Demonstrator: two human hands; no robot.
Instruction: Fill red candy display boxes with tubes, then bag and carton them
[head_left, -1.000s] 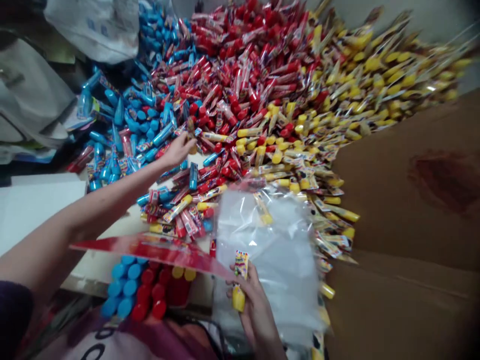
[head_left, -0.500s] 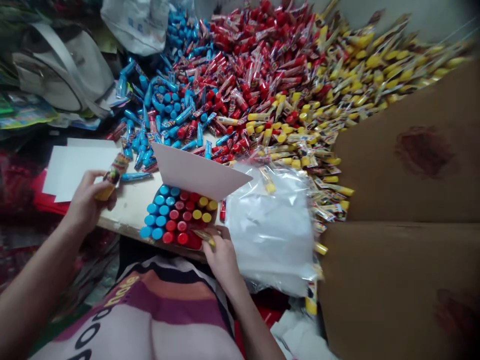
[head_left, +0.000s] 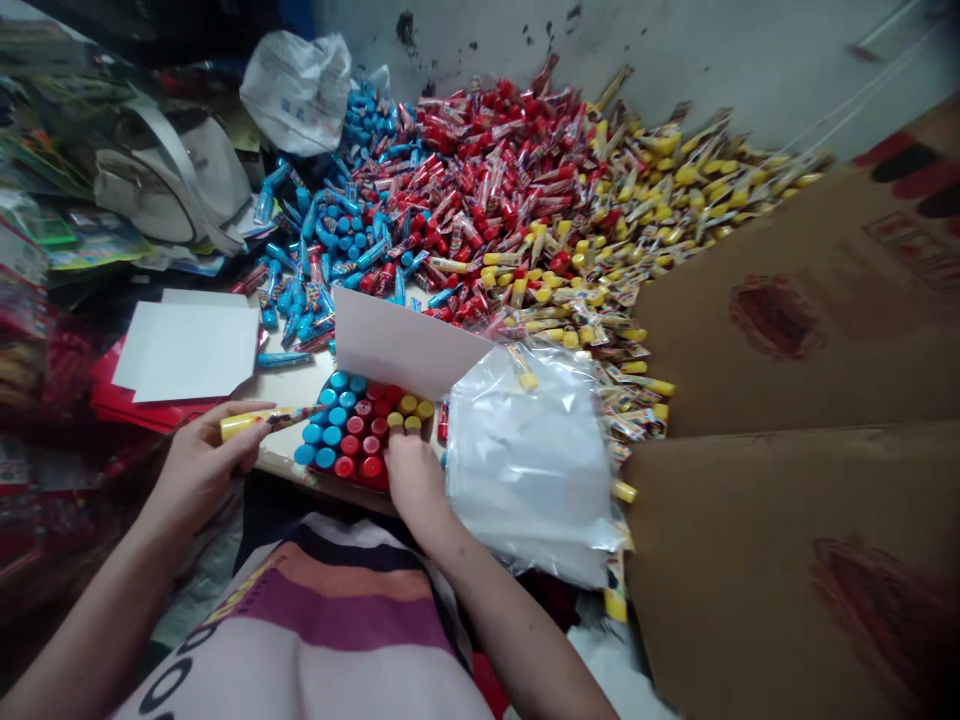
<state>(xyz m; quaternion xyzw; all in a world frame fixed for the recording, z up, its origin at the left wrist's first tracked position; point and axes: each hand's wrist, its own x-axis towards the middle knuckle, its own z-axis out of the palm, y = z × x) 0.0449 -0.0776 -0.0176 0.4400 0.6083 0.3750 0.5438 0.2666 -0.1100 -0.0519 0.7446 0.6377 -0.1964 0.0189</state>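
Note:
My left hand [head_left: 204,455], left of the box, grips a yellow-capped tube [head_left: 244,424] with a printed wrapper, its narrow end pointing right. My right hand [head_left: 415,475] reaches into the front right part of the box, fingers bent down and closed; its fingertips and anything in them are hidden. The box's white lid flap [head_left: 405,345] stands raised at the back. Inside, tubes stand upright in rows: blue caps [head_left: 332,412] on the left, red caps [head_left: 358,425] in the middle, a few yellow caps [head_left: 407,404] on the right, just beyond my right fingers.
Heaped behind the box are loose blue tubes [head_left: 352,220], red tubes [head_left: 487,170] and yellow tubes [head_left: 675,185]. Clear plastic bags [head_left: 529,460] lie right of the box, beside a large cardboard carton [head_left: 750,520]. White cards [head_left: 191,345] and a white handbag [head_left: 176,175] are on the left.
My left hand has moved right, towards the box, and its tube has turned from upright to nearly level. My right hand has brought a yellow tube down into the box, where it is hidden.

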